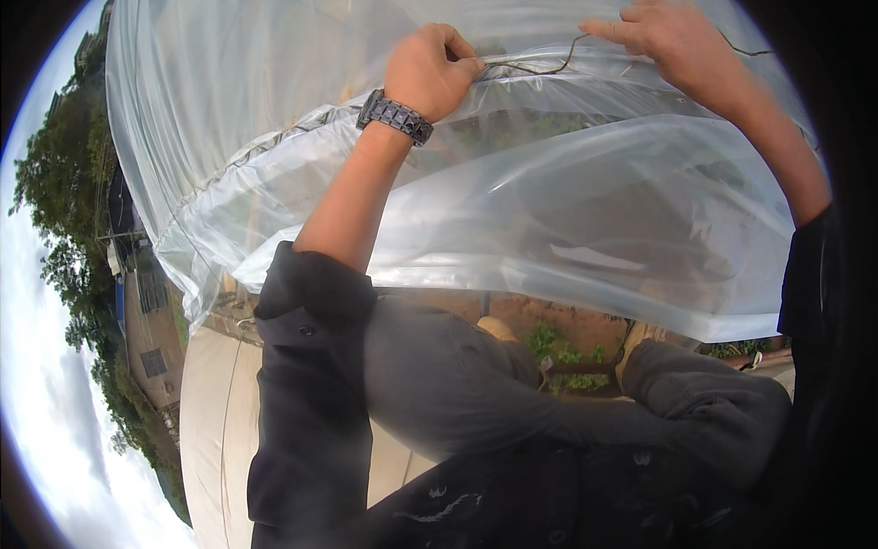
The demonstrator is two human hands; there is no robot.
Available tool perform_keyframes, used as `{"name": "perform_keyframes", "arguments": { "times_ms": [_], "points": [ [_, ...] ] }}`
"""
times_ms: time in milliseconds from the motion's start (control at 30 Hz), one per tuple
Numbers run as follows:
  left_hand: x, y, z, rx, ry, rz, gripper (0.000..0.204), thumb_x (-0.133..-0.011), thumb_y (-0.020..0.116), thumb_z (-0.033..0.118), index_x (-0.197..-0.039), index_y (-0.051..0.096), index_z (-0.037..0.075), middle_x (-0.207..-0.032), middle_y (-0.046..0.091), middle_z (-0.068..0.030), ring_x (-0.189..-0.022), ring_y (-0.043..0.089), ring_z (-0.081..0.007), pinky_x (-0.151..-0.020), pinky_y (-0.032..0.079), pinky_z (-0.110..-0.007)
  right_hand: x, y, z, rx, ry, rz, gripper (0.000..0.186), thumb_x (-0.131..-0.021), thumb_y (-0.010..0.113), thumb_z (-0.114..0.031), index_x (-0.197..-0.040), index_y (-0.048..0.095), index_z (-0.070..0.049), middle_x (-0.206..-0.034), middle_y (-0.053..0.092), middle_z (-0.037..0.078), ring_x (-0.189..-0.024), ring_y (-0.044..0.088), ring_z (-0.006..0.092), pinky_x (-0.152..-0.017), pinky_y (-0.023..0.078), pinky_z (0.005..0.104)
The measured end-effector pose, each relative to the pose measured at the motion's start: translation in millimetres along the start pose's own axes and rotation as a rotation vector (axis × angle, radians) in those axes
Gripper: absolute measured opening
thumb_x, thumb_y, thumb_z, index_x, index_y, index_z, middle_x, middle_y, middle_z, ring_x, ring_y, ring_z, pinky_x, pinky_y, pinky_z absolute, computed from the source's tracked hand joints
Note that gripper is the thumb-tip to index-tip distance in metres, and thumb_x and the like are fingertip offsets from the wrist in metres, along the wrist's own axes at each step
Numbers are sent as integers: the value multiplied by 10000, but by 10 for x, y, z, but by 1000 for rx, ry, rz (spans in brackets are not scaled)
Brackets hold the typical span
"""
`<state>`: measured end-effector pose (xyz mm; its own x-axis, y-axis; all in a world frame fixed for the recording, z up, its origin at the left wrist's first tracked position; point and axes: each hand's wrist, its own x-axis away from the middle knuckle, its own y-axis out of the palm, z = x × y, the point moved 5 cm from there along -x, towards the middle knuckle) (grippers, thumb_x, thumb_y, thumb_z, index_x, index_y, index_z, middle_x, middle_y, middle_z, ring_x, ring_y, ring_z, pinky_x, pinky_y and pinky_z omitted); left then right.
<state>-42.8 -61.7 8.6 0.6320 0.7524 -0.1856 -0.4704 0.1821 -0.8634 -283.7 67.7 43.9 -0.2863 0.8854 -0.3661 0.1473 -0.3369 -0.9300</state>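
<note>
Clear plastic sheeting (549,201) fills the upper and middle view, creased along a seam. My left hand (430,73), with a dark chunky watch (393,117) on its wrist, pinches a thin dark wavy wire (562,66) at that seam. My right hand (672,50), at the upper right, has its index finger stretched onto the same wire, with the other fingers curled; the wire continues past it to the right. Below the seam, a loose, wrinkled fold of the sheeting hangs across the view.
My bent legs (439,375) are below the sheeting, above a cream covered surface (215,412). Between them show a dark rail (581,371), soil and green plants (549,340). Trees (55,165), a paved yard (146,320) and cloudy sky lie off to the left.
</note>
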Motion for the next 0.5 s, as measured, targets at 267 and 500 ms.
{"name": "perform_keyframes", "arguments": {
  "times_ms": [267, 500],
  "points": [
    [34, -22, 152, -36, 95, -13, 169, -834, 768, 173, -932, 739, 39, -903, 763, -95, -862, 716, -218, -818, 551, -343, -4, -2, 31, -20, 52, -2, 525, -836, 599, 19, -1320, 690, -164, -869, 695, 145, -822, 658, 363, -717, 504, 472],
    [-144, 288, -158, -170, 282, -18, 209, -852, 745, 159, -1034, 671, 88, -969, 709, -89, -909, 678, -262, -799, 534, -382, 34, 50, 28, -15, 100, 1, 515, -842, 599, 11, -1318, 691, -163, -875, 701, 149, -823, 661, 367, -717, 506, 474]
  ]
}}
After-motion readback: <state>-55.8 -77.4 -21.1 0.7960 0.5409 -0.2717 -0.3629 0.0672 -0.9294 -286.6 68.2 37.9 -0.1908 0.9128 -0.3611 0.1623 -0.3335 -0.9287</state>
